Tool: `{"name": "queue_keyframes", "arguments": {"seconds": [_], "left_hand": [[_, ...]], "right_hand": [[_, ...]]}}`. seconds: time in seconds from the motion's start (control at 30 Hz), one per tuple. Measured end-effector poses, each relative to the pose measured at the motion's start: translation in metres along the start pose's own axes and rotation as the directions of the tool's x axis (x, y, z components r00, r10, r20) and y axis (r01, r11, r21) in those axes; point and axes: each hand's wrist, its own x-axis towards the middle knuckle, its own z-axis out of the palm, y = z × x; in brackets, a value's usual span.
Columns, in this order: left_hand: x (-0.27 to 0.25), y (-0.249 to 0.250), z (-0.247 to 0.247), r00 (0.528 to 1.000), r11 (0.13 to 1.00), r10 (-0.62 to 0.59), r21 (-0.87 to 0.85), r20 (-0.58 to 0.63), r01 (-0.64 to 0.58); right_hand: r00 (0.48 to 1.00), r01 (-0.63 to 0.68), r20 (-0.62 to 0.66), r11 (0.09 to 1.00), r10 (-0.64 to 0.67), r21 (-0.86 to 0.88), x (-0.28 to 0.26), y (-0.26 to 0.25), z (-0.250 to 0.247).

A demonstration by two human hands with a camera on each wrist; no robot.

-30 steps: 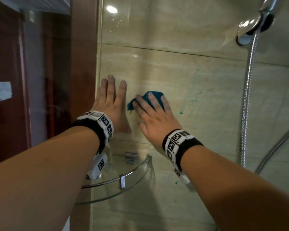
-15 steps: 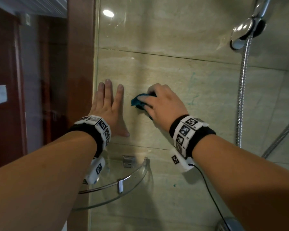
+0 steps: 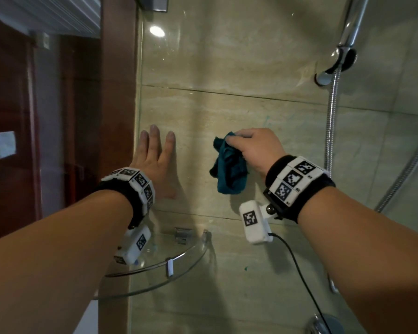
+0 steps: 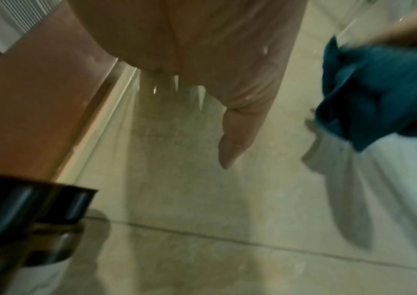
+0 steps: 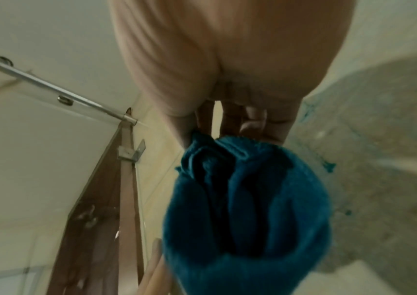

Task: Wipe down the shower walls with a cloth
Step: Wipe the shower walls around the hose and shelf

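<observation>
One teal terry cloth (image 3: 229, 169), crumpled and dangling, is pinched in the right hand (image 3: 256, 150), seemingly just off the glossy beige stone-tile wall (image 3: 227, 109). The left hand (image 3: 155, 160) lies flat, fingers straight, on it. One curved glass shelf (image 3: 179, 259) sits below.

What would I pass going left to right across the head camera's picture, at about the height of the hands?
Dark red door → brown wooden frame → left hand flat on the tiled wall → teal cloth → right hand gripping it → metal shower hose.
</observation>
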Motion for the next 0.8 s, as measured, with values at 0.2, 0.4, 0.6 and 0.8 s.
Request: {"name": "queue_keyframes", "arguments": {"seconds": [0.2, 0.4, 0.6, 0.8], "left_hand": [[-0.020, 0.029, -0.044, 0.968, 0.922, -0.006, -0.375, -0.252, -0.092], [-0.033, 0.061, -0.047, 0.945, 0.715, 0.265, -0.697, 0.192, -0.059], [-0.034, 0.075, -0.034, 0.901, 0.549, 0.304, -0.830, 0.309, 0.099], [-0.041, 0.088, -0.027, 0.906, 0.509, 0.245, -0.841, 0.345, 0.182]], "right_hand": [[0.992, -0.123, 0.024, 0.986, 0.121, 0.111, -0.016, -0.005, -0.001], [0.979, -0.204, 0.065, 0.950, 0.194, 0.235, -0.034, 0.005, 0.004], [0.996, -0.069, -0.052, 0.982, 0.079, 0.175, -0.052, 0.019, -0.007], [0.984, -0.060, -0.156, 0.979, 0.091, 0.194, -0.080, 0.053, -0.018]]}}
